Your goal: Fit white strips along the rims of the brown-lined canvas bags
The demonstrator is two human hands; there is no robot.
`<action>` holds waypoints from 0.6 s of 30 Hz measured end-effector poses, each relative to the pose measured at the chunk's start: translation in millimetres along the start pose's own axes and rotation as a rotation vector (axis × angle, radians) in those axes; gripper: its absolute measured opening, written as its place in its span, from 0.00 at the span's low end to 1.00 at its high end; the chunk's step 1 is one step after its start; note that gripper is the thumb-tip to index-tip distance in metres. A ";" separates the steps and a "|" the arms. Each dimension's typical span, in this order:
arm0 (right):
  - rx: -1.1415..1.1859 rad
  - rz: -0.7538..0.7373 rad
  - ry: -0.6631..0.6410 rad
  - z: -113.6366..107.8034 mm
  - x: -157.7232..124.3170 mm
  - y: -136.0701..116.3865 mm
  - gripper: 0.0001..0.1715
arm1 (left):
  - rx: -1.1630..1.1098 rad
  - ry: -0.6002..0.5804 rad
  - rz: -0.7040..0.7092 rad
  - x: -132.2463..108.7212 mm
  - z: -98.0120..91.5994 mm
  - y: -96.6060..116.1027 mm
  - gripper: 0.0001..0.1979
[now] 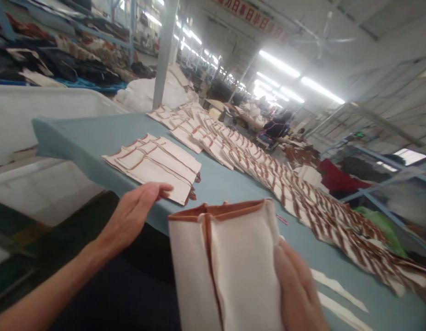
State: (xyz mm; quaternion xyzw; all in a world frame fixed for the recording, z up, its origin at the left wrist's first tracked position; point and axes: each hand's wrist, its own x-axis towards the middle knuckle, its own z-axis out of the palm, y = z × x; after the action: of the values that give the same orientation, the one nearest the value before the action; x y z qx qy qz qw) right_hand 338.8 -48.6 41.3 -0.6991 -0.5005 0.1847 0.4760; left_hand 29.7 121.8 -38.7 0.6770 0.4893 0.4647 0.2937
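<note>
My right hand grips the right side of a sewn off-white fabric piece with brown edging, held upright close to me. It is folded like a sleeve, with a brown seam down its front and a brown top edge. My left hand is at the near table edge, its fingers stretched out beside a small pile of similar off-white pieces. Whether the fingertips touch the pile I cannot tell. Brown tabs stick out at the pile's right end.
A blue-green table bears a long overlapping row of brown-trimmed pieces. Pale strips lie at the right and a thin red item near the middle. White bins stand left; a metal post rises behind.
</note>
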 end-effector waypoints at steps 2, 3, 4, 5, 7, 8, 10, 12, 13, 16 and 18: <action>0.059 0.058 -0.130 16.5 -11.9 1.2 0.32 | -0.066 -0.033 -0.025 -50.5 -2.6 24.1 0.37; 0.091 0.071 -0.202 25.5 -16.0 2.5 0.33 | -0.137 -0.015 -0.070 -70.7 -4.7 31.9 0.34; 0.116 0.071 -0.271 34.0 -18.6 4.3 0.34 | -0.187 -0.011 -0.112 -86.3 -7.4 36.9 0.32; 0.135 0.063 -0.326 41.9 -19.5 6.5 0.34 | -0.228 -0.028 -0.161 -97.2 -10.7 39.1 0.30; 0.158 0.044 -0.411 54.9 -16.7 11.1 0.35 | -0.301 -0.114 -0.235 -107.3 -18.9 37.8 0.27; 0.170 0.042 -0.451 60.3 -13.3 13.2 0.36 | -0.337 -0.193 -0.262 -108.4 -23.3 35.9 0.25; 0.195 0.059 -0.538 69.4 -5.2 17.2 0.36 | -0.408 -0.358 -0.297 -107.5 -30.9 33.2 0.22; 0.206 0.072 -0.650 77.5 1.5 22.4 0.36 | -0.437 -0.472 -0.300 -106.4 -35.3 35.4 0.18; 0.201 0.069 -0.705 81.4 3.3 26.1 0.35 | -0.424 -0.495 -0.290 -106.4 -35.9 38.7 0.15; 0.167 0.046 -0.822 93.4 -0.2 41.7 0.31 | -0.348 -0.531 -0.242 -107.2 -32.6 53.8 0.09; 0.156 0.043 -0.857 100.4 -8.7 52.7 0.29 | -0.317 -0.572 -0.235 -107.1 -27.7 64.4 0.10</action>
State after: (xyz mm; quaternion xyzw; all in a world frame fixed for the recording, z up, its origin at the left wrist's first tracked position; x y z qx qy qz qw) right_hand 288.9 -10.4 -53.4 -0.5313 -0.6227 0.5055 0.2727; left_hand 19.8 -2.5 -9.5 0.6651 0.3835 0.2893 0.5718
